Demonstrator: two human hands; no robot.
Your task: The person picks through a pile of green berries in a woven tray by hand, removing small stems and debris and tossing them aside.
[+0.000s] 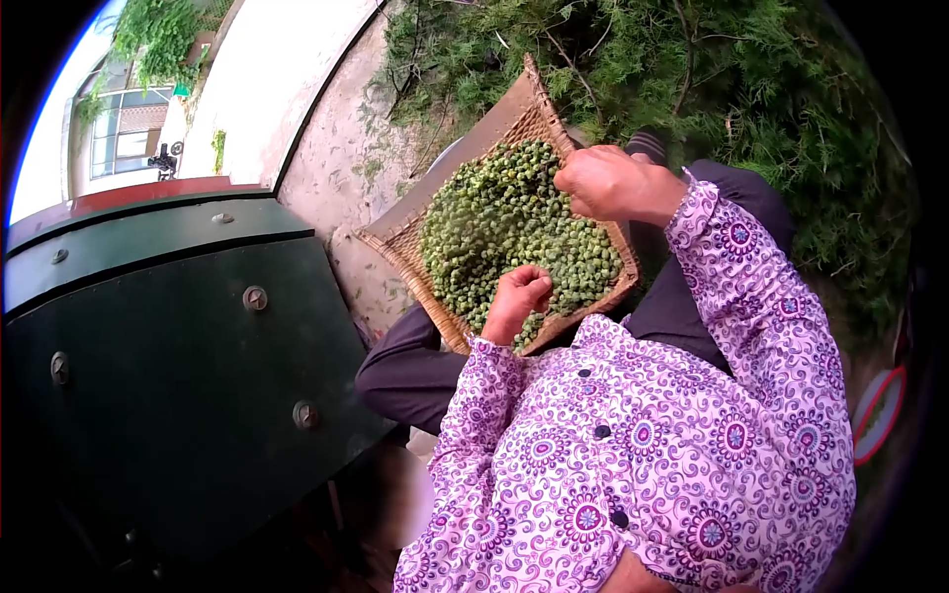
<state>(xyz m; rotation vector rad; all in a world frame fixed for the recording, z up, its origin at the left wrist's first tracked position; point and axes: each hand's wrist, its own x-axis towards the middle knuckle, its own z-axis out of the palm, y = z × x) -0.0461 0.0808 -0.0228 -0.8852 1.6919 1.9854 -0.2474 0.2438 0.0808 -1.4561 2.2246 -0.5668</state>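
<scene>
A woven basket (395, 237) with a flat open side rests tilted across the lap, heaped with small green berry-like cones (474, 212). My left hand (519, 299) is closed just above the lower part of the heap, its thumb and fingers pinched together. At the basket's right rim, my right hand (615, 184) is curled closed and overlaps both the rim and the edge of the heap. Its fingertips are turned away from view. Whatever either hand pinches, I cannot tell.
Cut evergreen branches (751, 69) pile up beyond and to the right of the basket. A dark green metal door-like panel (178, 385) with round studs stands close on the left. Pale concrete ground (331, 148) runs between them. A red-rimmed round object (880, 415) lies far right.
</scene>
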